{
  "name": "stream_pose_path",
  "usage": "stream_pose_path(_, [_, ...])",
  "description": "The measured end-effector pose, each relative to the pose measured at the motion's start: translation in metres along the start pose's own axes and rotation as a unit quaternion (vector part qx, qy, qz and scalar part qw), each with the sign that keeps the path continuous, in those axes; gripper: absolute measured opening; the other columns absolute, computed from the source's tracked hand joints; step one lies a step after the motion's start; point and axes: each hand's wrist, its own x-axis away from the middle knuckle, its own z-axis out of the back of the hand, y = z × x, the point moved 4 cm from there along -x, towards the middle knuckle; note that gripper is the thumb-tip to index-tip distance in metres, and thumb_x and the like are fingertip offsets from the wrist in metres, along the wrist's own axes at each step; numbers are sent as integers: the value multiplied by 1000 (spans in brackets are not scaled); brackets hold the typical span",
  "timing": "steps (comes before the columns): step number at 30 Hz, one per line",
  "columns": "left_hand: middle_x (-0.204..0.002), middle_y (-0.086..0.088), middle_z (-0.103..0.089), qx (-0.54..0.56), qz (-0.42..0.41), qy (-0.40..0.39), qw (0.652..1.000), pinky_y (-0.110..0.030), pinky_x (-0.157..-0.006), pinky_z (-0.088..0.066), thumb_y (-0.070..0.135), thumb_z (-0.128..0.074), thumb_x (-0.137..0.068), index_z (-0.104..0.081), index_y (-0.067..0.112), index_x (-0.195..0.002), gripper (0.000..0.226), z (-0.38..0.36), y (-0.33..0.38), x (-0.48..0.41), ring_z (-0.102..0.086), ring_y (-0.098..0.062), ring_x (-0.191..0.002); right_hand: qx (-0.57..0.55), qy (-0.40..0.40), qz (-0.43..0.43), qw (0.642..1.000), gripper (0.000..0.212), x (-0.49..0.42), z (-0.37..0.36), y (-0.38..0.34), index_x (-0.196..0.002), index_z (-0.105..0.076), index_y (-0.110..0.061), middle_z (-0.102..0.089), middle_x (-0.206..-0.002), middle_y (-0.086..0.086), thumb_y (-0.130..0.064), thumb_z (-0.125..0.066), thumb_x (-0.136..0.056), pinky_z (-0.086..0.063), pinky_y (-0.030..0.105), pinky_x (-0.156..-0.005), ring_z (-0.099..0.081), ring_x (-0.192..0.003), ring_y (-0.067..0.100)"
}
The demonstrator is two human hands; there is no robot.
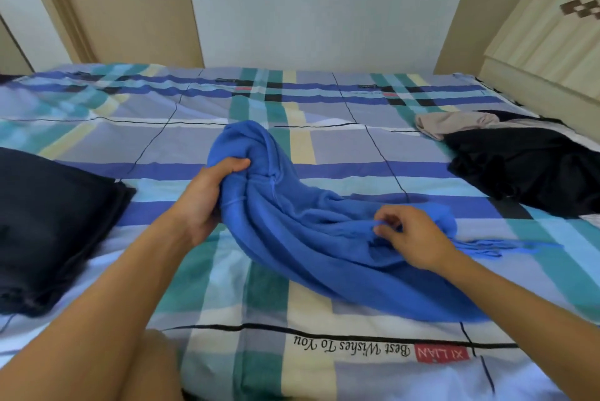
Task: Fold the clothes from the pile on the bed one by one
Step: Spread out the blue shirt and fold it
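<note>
Where the plaid bed sheet (123, 147) fills the middle of the frame, one item is in work: a blue fringed scarf (308, 238), bunched and uneven, running from centre frame down to lower right, most of it lying on the sheet. Left hand (207, 199), centre frame: fingers and thumb curled round the gathered upper end of the scarf, which is raised off the sheet. Right hand (412, 238), right of centre: fingertips pinching a crease of the cloth near its fringe (480, 249), whose thin strands trail rightward across the sheet. Left edge of frame: a dark navy garment (48, 222), folded flat, well apart from the scarf. Upper right: a loose pile of black clothes (526, 163), with a beige garment (454, 123) touching its far side. Lower centre: lettering (354, 348) printed on the sheet, upside down, reading "Best Wishes To You", beside a red label (443, 353). Top right: a cream wardrobe (545, 37). Top centre: a pale wall (324, 4).
</note>
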Motion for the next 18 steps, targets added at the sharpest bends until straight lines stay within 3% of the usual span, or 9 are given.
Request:
stream_pose_path(2, [-94,-6,-74,-21,-4,31,999,-36,-70,-55,28,-66,-72,-68,18,-107,36,6,-2,-6,-70,-24,-82,-43,61,-10,997,29,-7,22,-7,-70,-49,-16,-44,-60,-3,-16,-57,-98,-38,29,-60,-39,-57,9])
stream_pose_path(7, [-80,-5,-66,-9,-17,133,991,-33,-57,-52,9,-60,-85,-61,18,-103,20,21,-4,-17,-63,-22,-60,-99,193,6,976,33,-29,100,-42,-74,-44,-10,-40,-66,3,-23,-48,-104,-26,32,-58,-30,-56,9])
stream_pose_path(10, [-81,-3,-69,8,-30,150,988,-32,-53,-52,18,-64,-89,-63,23,-99,12,23,-5,-18,-64,-21,-61,-128,232,18,964,31,-35,133,-64,-82,-47,-6,-40,-69,8,-28,-46,-104,-24,33,-58,-32,-62,14])
stream_pose_path(15, [-92,2,-71,9,-50,191,980,-29,-52,-51,36,-70,-88,-65,27,-107,21,21,0,-12,-67,-18,-75,-191,268,22,944,31,-37,164,-83,-71,-46,-26,-36,-59,-5,-32,-47,-101,-24,31,-55,-29,-57,12])
stream_pose_path(18, [-90,4,-72,21,-56,200,978,-33,-56,-54,43,-70,-87,-67,29,-98,18,19,3,-9,-67,-19,-76,-194,287,15,938,32,-33,174,-83,-69,-48,-29,-38,-62,0,-34,-47,-100,-26,32,-57,-31,-59,16])
